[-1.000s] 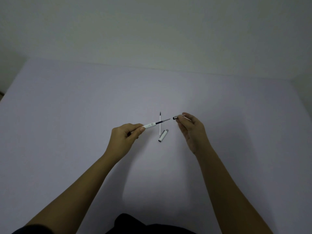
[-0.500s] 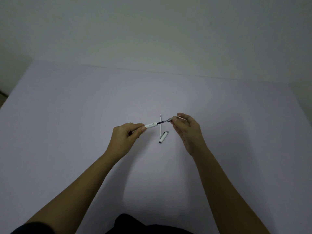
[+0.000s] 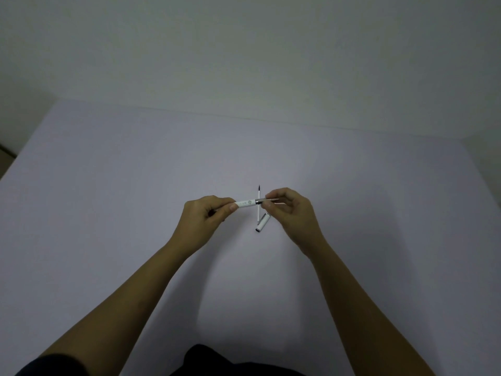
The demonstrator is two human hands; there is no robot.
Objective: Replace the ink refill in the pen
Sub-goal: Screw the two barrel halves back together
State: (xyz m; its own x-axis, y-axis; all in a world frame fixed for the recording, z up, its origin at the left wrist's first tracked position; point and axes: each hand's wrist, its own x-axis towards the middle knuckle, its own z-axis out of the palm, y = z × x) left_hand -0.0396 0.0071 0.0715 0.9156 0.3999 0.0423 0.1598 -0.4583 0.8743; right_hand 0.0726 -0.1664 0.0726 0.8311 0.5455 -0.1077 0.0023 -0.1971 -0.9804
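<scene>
My left hand point(image 3: 204, 219) grips the white pen barrel point(image 3: 245, 203), held level above the table and pointing right. My right hand point(image 3: 291, 213) pinches the pen's front section, whose metal ring point(image 3: 259, 202) meets the barrel's end; my fingers hide most of that section. Behind the pen, a thin white refill point(image 3: 259, 204) with a dark tip lies flat on the table, pointing away from me. The white pen cap point(image 3: 263, 222) lies beside it, just below my right fingers.
The table point(image 3: 108, 213) is a plain pale lilac surface reaching a light wall at the back. Its left edge point(image 3: 10, 166) and right edge point(image 3: 479, 169) are in view. A dark garment shows at the bottom of the frame.
My right hand has moved left, sliding the front section over the exposed dark refill until it meets the barrel. The loose refill and cap on the table have not moved.
</scene>
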